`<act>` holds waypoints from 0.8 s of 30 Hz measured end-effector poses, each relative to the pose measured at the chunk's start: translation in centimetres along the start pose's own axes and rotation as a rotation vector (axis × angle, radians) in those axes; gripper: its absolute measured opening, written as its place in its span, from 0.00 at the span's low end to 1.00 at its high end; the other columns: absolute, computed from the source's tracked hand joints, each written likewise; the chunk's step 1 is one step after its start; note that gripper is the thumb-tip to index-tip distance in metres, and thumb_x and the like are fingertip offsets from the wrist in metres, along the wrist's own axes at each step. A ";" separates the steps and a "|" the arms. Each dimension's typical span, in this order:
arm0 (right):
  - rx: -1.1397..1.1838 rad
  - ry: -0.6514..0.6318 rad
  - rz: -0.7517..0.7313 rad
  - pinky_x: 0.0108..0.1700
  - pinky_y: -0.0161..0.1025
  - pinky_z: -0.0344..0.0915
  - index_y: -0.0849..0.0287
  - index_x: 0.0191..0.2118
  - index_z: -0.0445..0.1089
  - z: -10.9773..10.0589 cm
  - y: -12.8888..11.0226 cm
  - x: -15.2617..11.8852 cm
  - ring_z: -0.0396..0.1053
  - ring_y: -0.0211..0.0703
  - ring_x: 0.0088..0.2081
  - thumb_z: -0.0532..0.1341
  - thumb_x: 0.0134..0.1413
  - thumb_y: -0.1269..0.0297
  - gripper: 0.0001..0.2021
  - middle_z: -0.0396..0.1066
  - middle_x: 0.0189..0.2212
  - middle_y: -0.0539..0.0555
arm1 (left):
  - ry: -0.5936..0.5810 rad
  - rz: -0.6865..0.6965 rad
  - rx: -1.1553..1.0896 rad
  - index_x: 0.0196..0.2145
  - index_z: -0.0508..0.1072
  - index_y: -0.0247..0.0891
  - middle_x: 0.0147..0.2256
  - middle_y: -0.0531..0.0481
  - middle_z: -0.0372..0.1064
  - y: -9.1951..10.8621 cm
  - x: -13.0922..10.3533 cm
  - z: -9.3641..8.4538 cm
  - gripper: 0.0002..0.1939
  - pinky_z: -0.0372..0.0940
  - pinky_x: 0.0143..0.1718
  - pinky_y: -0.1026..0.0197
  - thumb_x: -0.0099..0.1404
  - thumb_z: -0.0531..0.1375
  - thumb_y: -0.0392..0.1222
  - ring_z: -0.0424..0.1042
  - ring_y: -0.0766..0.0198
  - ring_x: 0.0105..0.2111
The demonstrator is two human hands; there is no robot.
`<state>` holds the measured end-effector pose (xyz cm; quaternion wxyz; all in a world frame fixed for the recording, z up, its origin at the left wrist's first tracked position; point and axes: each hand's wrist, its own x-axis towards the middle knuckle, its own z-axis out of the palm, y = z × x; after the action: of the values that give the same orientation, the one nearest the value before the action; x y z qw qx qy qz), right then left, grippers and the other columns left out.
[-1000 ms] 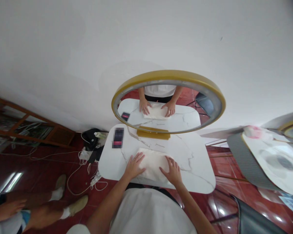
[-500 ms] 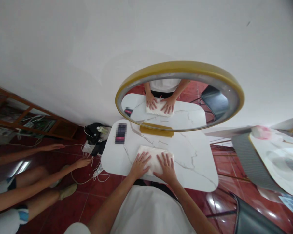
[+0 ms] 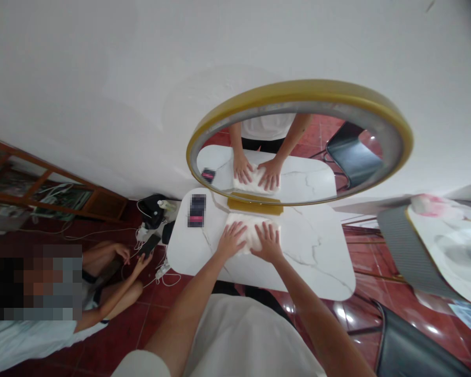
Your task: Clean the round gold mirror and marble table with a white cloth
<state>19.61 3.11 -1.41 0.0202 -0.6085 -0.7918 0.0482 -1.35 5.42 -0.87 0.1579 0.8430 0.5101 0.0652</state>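
A folded white cloth (image 3: 253, 230) lies on the white marble table (image 3: 306, 256), close to the base of a round gold-framed mirror (image 3: 298, 102). My left hand (image 3: 231, 240) presses flat on the cloth's left part, fingers spread. My right hand (image 3: 267, 243) lies flat on its right part, fingers apart. Neither hand grips the cloth. The mirror shows both hands and the cloth from the far side.
A dark phone (image 3: 197, 210) lies at the table's back left corner. Another person (image 3: 102, 283) sits on the red tiled floor at left, holding a phone, near cables and a power strip (image 3: 157, 251). A dark chair (image 3: 412, 345) stands at lower right.
Both hands have pushed the cloth away from me, toward the mirror base. The view has shifted forward. The person at left has drawn their arms in and holds a phone.
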 end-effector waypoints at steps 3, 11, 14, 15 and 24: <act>0.016 0.005 -0.007 0.62 0.65 0.27 0.54 0.67 0.29 -0.1 0.1 1.1 0.26 0.65 0.66 0.55 0.50 0.43 0.47 0.26 0.68 0.53 | -0.027 -0.028 -0.023 0.64 0.47 0.52 0.66 0.55 0.43 -0.2 1.2 -0.5 0.31 0.44 0.63 0.44 0.66 0.52 0.53 0.44 0.55 0.65; 0.083 0.037 0.042 0.63 0.64 0.32 0.53 0.67 0.32 -0.1 -2.5 -4.1 0.29 0.61 0.67 0.54 0.56 0.50 0.40 0.29 0.68 0.53 | -0.004 -0.045 -0.075 0.64 0.49 0.51 0.65 0.54 0.44 1.2 -2.9 -0.4 0.29 0.42 0.63 0.43 0.66 0.52 0.48 0.43 0.55 0.65; 0.114 0.014 -0.006 0.63 0.63 0.34 0.55 0.67 0.35 -0.2 -3.4 -7.4 0.31 0.61 0.66 0.54 0.55 0.50 0.40 0.30 0.68 0.55 | -0.021 -0.011 -0.083 0.65 0.46 0.51 0.66 0.55 0.43 1.8 -6.7 0.1 0.30 0.40 0.64 0.45 0.67 0.50 0.49 0.41 0.57 0.65; 0.122 0.004 -0.034 0.63 0.63 0.35 0.55 0.67 0.35 -0.3 -3.6 -8.4 0.31 0.61 0.66 0.54 0.55 0.49 0.40 0.31 0.68 0.56 | -0.029 0.000 -0.083 0.65 0.45 0.51 0.66 0.55 0.43 1.9 -7.9 0.3 0.30 0.39 0.64 0.45 0.67 0.50 0.49 0.41 0.57 0.65; 0.119 -0.021 -0.108 0.63 0.61 0.36 0.54 0.67 0.38 0.4 -3.2 -9.9 0.34 0.60 0.66 0.54 0.55 0.48 0.39 0.33 0.67 0.57 | -0.093 0.075 -0.082 0.65 0.42 0.52 0.66 0.54 0.41 1.2 -10.0 0.3 0.31 0.40 0.63 0.46 0.68 0.48 0.52 0.41 0.57 0.65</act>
<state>19.01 -7.31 -1.17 0.0506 -0.5623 -0.8193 0.1001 -5.02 -4.00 -0.29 0.2133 0.8564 0.4672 0.0525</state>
